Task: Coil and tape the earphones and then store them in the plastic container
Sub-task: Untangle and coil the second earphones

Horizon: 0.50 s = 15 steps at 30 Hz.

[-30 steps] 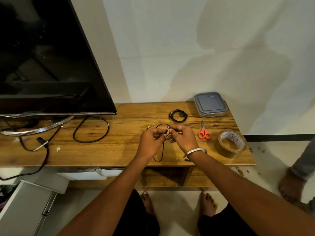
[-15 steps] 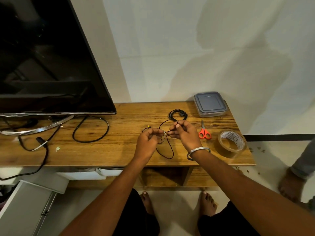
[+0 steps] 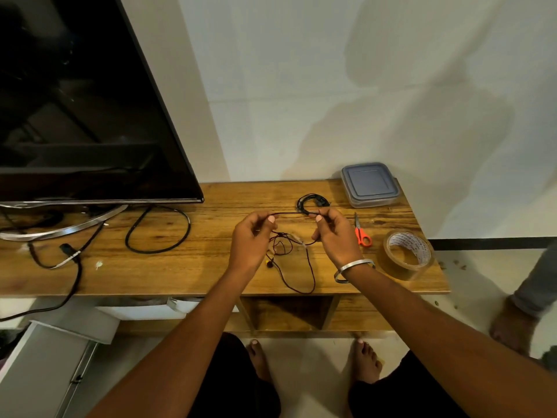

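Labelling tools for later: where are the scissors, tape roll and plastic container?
scissors (image 3: 363, 239), head view, orange handle.
tape roll (image 3: 391, 256), head view, brown outer band.
plastic container (image 3: 370, 181), head view, grey lid.

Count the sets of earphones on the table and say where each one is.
2: loose earphones stretched between the left hand and right hand; coiled earphones lying behind them, beside the plastic container. None seems hidden.

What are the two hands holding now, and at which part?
Both the left hand and the right hand pinch the thin black earphone cable, stretching a section between them; its remaining length hangs loose below.
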Motion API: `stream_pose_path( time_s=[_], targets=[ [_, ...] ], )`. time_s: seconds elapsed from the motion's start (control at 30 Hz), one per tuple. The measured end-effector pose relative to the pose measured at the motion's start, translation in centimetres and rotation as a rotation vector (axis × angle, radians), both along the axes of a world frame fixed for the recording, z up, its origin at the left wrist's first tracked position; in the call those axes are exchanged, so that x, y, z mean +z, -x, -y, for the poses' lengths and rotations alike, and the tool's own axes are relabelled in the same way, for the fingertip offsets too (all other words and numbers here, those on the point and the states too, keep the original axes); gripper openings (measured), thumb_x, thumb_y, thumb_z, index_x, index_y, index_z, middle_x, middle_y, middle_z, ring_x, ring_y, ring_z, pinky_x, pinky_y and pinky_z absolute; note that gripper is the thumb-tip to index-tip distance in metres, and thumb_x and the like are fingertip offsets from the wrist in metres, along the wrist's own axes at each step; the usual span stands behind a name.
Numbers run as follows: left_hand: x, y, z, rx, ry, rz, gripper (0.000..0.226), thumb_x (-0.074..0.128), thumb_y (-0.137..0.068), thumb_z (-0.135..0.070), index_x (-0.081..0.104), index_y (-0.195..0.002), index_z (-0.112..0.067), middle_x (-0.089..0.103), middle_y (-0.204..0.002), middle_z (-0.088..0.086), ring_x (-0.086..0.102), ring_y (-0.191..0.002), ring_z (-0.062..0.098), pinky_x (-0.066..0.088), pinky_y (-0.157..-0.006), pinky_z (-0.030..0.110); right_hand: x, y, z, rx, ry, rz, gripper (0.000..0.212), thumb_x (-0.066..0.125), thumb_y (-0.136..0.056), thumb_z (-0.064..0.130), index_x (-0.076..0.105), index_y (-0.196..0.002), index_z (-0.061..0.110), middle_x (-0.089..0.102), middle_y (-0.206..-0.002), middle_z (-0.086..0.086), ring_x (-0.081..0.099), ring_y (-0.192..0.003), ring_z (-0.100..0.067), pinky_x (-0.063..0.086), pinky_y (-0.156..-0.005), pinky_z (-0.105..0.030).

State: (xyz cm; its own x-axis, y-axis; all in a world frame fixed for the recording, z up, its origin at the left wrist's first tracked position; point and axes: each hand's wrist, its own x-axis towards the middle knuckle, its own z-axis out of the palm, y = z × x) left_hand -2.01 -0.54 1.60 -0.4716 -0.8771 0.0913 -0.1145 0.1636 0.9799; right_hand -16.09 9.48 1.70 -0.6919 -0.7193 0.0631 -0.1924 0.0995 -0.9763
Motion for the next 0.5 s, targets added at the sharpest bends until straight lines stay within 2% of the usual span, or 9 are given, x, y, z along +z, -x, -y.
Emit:
stream_pose_path(
  time_s=[0.1, 0.23, 0.33, 0.4, 0.5],
  targets=[
    [1.2, -0.6, 0.5, -0.022, -0.008, -0.041, 0.012, 0.062, -0.093, -0.014, 0.066, -0.09, -0.024, 0.065, -0.077, 0.002, 0.06, -0.07, 0.011, 0.052, -0.062, 0.017, -0.3, 0.5, -0.5, -0.008, -0.032, -0.156, 0.012, 0.048, -0.096, 0.012, 0.059, -0.098, 0.017, 0.058, -0.079, 0.012, 0.056, -0.074, -0.007, 0.045, -0.069, -0.019],
    [1.9, -0.9, 1.3, -0.003, 0.013, -0.053, 0.007, 0.064, -0.092, -0.017, 0.067, -0.093, -0.023, 0.063, -0.075, -0.003, 0.062, -0.066, 0.007, 0.049, -0.051, 0.017, -0.8, 0.7, -0.6, -0.047, -0.082, -0.239, 0.011, 0.05, -0.095, 0.015, 0.061, -0.095, 0.015, 0.067, -0.1, -0.005, 0.061, -0.092, -0.017, 0.05, -0.079, -0.032],
    [2.0, -0.9, 1.2, 0.025, 0.037, -0.032, 0.008, 0.063, -0.093, -0.017, 0.068, -0.098, -0.014, 0.055, -0.072, -0.007, 0.056, -0.055, -0.004, 0.041, -0.048, 0.009, -1.0, 0.9, -0.4, -0.066, -0.181, -0.337, 0.015, 0.051, -0.095, 0.015, 0.065, -0.099, 0.012, 0.065, -0.101, -0.006, 0.058, -0.092, -0.017, 0.048, -0.081, -0.031],
    [1.6, -0.7, 1.2, 0.029, 0.003, -0.028, 0.008, 0.061, -0.094, -0.017, 0.068, -0.098, -0.015, 0.053, -0.071, -0.006, 0.051, -0.048, -0.003, 0.038, -0.047, 0.01, -1.1, 0.9, -0.3, -0.054, -0.244, -0.38, 0.018, 0.051, -0.095, 0.015, 0.066, -0.104, 0.011, 0.06, -0.102, -0.007, 0.054, -0.089, -0.015, 0.043, -0.08, -0.025],
    [0.8, -0.4, 0.9, 0.0, -0.072, -0.022, 0.011, 0.057, -0.097, -0.02, 0.067, -0.097, -0.023, 0.055, -0.073, -0.005, 0.039, -0.045, 0.002, 0.034, -0.044, 0.021, -1.0, 0.3, 0.0, -0.038, -0.268, -0.39, 0.017, 0.055, -0.093, 0.015, 0.062, -0.108, 0.012, 0.051, -0.105, -0.002, 0.048, -0.092, -0.01, 0.037, -0.081, -0.02]
  ],
)
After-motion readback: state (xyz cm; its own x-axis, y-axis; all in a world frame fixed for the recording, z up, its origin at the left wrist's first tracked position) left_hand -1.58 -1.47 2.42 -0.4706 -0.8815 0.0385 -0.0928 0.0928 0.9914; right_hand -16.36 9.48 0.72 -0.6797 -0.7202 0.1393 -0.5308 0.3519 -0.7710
